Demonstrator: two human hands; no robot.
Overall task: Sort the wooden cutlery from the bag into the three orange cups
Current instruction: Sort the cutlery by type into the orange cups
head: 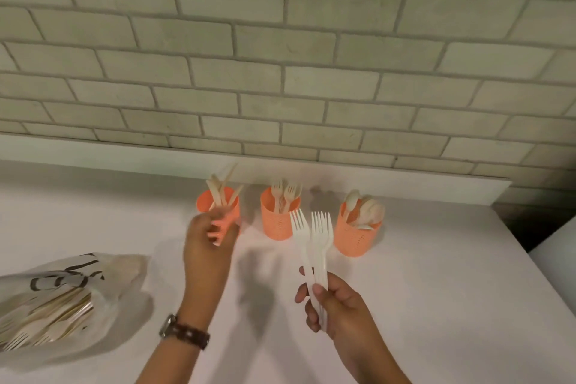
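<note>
The right hand grips a bundle of forks, upright with the tines up. The left hand is blurred at the left cup, and I cannot tell its grip. The middle cup, with forks in it, stands just beyond the bundle and a little left, nearer the right hand. The bag lies well to the left.

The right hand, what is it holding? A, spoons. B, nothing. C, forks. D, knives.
C: the right hand grips a few pale forks by their handles, and their tines point plainly upward.
</note>
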